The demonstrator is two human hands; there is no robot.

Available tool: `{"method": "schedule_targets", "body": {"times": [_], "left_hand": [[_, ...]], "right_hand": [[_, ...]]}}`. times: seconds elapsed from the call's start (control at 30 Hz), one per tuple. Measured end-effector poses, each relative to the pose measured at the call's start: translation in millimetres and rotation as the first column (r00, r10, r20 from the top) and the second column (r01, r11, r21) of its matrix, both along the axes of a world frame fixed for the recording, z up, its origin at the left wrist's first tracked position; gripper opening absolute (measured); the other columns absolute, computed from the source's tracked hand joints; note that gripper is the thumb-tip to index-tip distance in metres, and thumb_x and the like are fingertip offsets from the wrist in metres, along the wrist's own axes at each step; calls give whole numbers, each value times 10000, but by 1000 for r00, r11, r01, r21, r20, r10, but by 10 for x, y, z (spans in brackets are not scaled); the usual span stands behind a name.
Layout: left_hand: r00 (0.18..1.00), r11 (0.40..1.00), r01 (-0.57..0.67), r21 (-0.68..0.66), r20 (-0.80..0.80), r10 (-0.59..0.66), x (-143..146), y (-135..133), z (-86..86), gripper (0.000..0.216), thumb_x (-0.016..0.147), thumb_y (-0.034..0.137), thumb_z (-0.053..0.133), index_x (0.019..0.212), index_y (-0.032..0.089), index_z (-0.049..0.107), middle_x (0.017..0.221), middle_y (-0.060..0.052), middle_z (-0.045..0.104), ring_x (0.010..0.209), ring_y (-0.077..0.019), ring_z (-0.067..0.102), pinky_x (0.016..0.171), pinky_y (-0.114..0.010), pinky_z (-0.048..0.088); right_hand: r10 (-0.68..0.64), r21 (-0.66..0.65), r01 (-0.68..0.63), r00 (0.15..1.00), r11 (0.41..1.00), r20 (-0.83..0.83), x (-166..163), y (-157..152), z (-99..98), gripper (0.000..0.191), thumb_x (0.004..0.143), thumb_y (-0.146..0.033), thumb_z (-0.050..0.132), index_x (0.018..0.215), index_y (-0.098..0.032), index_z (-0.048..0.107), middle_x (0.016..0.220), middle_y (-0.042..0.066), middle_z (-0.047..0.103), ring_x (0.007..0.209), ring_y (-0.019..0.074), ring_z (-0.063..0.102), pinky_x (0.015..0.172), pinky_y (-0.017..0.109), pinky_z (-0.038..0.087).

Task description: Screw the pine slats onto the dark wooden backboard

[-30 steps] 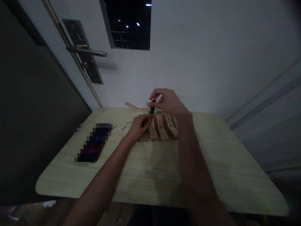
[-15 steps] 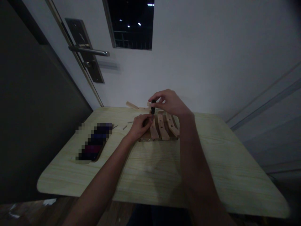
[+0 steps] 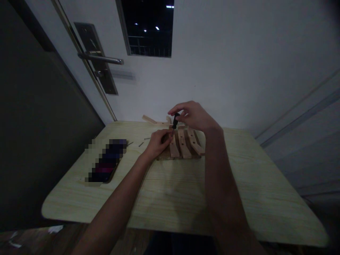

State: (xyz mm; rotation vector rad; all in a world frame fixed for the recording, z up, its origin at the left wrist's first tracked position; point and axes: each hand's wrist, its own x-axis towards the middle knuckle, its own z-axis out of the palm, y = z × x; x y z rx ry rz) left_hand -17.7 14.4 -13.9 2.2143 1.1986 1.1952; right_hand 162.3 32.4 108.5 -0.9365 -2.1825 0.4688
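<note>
My right hand [image 3: 195,115] pinches the black handle of a small screwdriver [image 3: 175,121] between thumb and fingers. The screwdriver leans, with its handle tipped to the right and its tip down at the leftmost bent wooden strip [image 3: 173,149]. My left hand [image 3: 158,142] is closed at that strip, thumb and fingertips against it beside the screwdriver tip. A screw under the tip is too small to make out. Two more wooden strips with drilled holes, a middle one [image 3: 183,141] and a right one [image 3: 194,142], lie alongside on a flat brownish base [image 3: 164,156].
Another wooden piece [image 3: 150,119] lies at the table's back edge. Several loose screws [image 3: 141,144] lie left of my left hand, near a phone [image 3: 113,156]. The light wooden table [image 3: 164,198] stands against a white door with a metal handle [image 3: 106,59].
The screwdriver has gone from nearly upright to tilted, its handle shifting right with my right hand and wrist. My left hand stays in place.
</note>
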Motion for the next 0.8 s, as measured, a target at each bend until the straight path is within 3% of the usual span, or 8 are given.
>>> {"method": "schedule_targets", "body": {"times": [0.13, 0.27, 0.5, 0.63, 0.8], "left_hand": [[1000, 1000, 0, -10, -3, 0, -2, 2, -5, 291, 860, 285, 571, 1120, 182, 652, 1059, -87, 712, 948, -229, 650, 873, -383, 498], [1000, 1000, -10, 4, 2, 10, 1, 6, -11, 282, 859, 304, 576, 1099, 180, 655, 1057, -84, 713, 950, -231, 651, 863, -372, 500], [1000, 1000, 1, 22, 9, -1, 13, 5, 11, 279, 860, 296, 560, 1093, 177, 658, 1010, -72, 720, 888, -216, 651, 837, -352, 494], [1000, 1000, -2, 11, -26, 2, 6, 3, 23, 279, 861, 291, 557, 1097, 179, 655, 1010, -72, 718, 900, -219, 644, 845, -355, 485], [1000, 1000, -2, 2, -20, 2, 3, -2, 21, 290, 869, 307, 556, 1100, 159, 649, 990, -85, 716, 879, -223, 642, 816, -354, 484]], "right_hand": [[-28, 27, 28, 1000, 999, 2, 30, 12, -10, 308, 766, -31, 539, 936, -189, 742, 936, 41, 720, 793, 141, 621, 732, 292, 482], [-6, 15, 6, 1000, 1000, -20, 5, 5, 3, 180, 759, -132, 675, 915, -192, 741, 850, 33, 711, 769, 144, 623, 709, 286, 470], [-125, 34, 126, 992, 991, -17, -118, 14, 13, 61, 740, -235, 744, 727, -182, 720, 720, 31, 693, 699, 145, 599, 698, 295, 462], [-67, 7, 67, 997, 998, -42, -132, 10, 5, 30, 771, -187, 701, 777, -189, 730, 807, 38, 727, 750, 145, 622, 727, 282, 478], [4, -22, -4, 1000, 1000, -24, -54, 31, -56, 217, 841, -135, 573, 961, -195, 745, 945, 55, 728, 806, 143, 626, 749, 285, 488]]}}
